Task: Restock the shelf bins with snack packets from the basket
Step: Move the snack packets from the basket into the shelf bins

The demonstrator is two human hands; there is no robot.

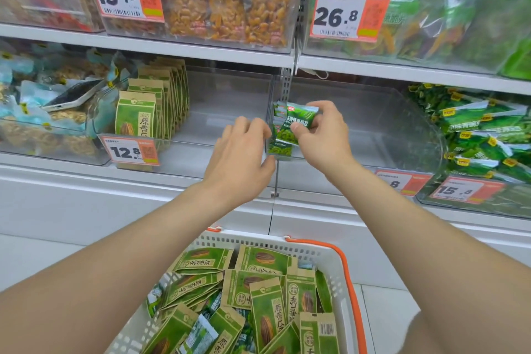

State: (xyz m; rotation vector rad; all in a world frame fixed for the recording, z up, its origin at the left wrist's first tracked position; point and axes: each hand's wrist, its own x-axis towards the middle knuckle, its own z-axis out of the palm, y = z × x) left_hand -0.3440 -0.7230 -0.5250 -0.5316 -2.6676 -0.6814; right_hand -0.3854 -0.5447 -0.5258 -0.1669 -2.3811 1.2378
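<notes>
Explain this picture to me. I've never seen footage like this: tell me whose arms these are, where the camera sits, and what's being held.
There is no machine here: these are a person's two bare arms, filmed by one wide-angle camera worn on the head, looking forward and down. So the arms enter from the bottom edge. The right hand pinches a small green packet at the left end of a clear shelf bin, where a few similar packets stand. The left hand reaches in beside them, fingers relaxed, holding nothing I can see. Below sits a white basket with an orange handle, full of green-and-brown seed packets. More of those stand in a row in the neighbouring bin on the left.
</notes>
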